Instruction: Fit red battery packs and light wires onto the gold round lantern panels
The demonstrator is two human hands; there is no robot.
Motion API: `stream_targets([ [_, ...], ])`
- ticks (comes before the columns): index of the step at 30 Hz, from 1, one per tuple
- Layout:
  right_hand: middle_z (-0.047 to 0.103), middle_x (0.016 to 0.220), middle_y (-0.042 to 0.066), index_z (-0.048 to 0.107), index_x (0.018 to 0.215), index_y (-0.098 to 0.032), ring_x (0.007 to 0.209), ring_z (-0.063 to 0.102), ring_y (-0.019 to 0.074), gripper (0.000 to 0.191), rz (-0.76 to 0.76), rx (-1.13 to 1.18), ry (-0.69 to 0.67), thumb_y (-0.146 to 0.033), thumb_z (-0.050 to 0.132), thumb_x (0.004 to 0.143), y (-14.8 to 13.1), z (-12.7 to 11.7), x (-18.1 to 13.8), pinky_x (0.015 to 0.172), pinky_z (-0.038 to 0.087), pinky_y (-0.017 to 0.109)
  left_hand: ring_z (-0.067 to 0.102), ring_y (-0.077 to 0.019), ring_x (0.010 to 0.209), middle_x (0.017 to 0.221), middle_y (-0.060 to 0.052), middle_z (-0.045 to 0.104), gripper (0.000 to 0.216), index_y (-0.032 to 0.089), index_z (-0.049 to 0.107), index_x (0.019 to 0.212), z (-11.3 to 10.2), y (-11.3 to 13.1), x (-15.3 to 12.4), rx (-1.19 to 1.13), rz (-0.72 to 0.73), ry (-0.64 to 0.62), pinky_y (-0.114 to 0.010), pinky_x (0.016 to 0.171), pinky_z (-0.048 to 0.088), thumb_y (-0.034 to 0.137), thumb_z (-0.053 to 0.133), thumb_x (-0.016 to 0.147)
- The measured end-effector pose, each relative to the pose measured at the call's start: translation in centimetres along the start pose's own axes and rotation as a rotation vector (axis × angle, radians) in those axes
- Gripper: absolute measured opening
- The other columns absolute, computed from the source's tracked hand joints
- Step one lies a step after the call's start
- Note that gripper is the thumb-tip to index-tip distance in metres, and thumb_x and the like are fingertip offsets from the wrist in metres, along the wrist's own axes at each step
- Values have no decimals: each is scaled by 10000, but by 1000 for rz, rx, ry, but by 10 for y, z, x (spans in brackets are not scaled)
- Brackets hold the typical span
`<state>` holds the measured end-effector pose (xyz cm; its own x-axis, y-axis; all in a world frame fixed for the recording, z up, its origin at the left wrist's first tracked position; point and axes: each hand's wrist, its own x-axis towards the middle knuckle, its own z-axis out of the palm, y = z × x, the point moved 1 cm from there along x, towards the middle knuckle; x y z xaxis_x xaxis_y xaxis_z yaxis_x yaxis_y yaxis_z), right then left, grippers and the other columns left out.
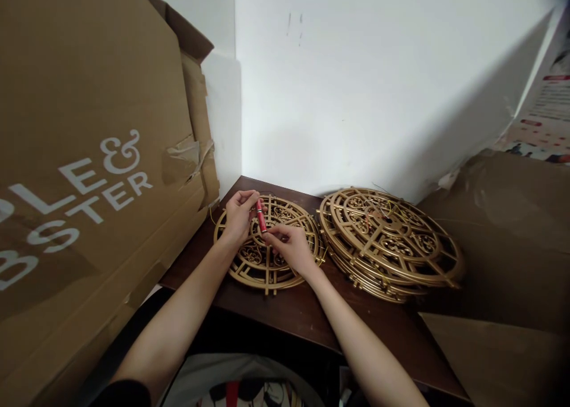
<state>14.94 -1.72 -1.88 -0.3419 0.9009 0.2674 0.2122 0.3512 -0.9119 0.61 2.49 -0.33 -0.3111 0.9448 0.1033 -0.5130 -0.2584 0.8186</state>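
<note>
My left hand (241, 214) pinches the upper end of a slim red tube with light bands (261, 215). At the tube's lower end, the thumb and forefinger of my right hand (291, 246) close on it. What the tube is, I cannot tell. It is held tilted over a round gold openwork metal frame (268, 276) with scroll shapes inside its rings. That frame lies flat on the table, and my hands hide part of its middle.
A stack of similar gold frames (387, 240) sits to the right on the dark wooden table (312, 318). A big cardboard box (89, 98) rises at the left, and another cardboard box (503, 234) stands at the right. Behind is a white wall (338, 86).
</note>
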Motion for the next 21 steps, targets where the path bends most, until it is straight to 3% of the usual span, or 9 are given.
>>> stream_targets([
  [6, 622, 555, -3, 719, 849, -164, 462, 532, 106, 247, -31, 60, 119, -394, 639, 809, -1, -17, 4, 454, 406, 210, 610, -99, 538, 643, 3, 646, 270, 142, 575, 784, 0, 1, 2, -56, 9, 10, -231, 546, 520, 220, 776, 621],
  [14, 654, 543, 8, 721, 879, -164, 396, 561, 122, 265, 11, 129, 177, -406, 662, 790, 1, -16, 3, 394, 425, 214, 605, -99, 527, 637, -4, 649, 268, 139, 578, 793, 0, 4, 1, -60, 17, 1, -233, 551, 513, 218, 778, 632],
  [21, 677, 618, 26, 717, 908, -161, 522, 639, 151, 272, -6, 185, 240, -400, 668, 786, 5, -17, 5, 516, 521, 252, 610, -99, 534, 635, 4, 651, 246, 144, 582, 781, -1, 2, 2, -63, 5, 14, -231, 556, 519, 201, 770, 633],
])
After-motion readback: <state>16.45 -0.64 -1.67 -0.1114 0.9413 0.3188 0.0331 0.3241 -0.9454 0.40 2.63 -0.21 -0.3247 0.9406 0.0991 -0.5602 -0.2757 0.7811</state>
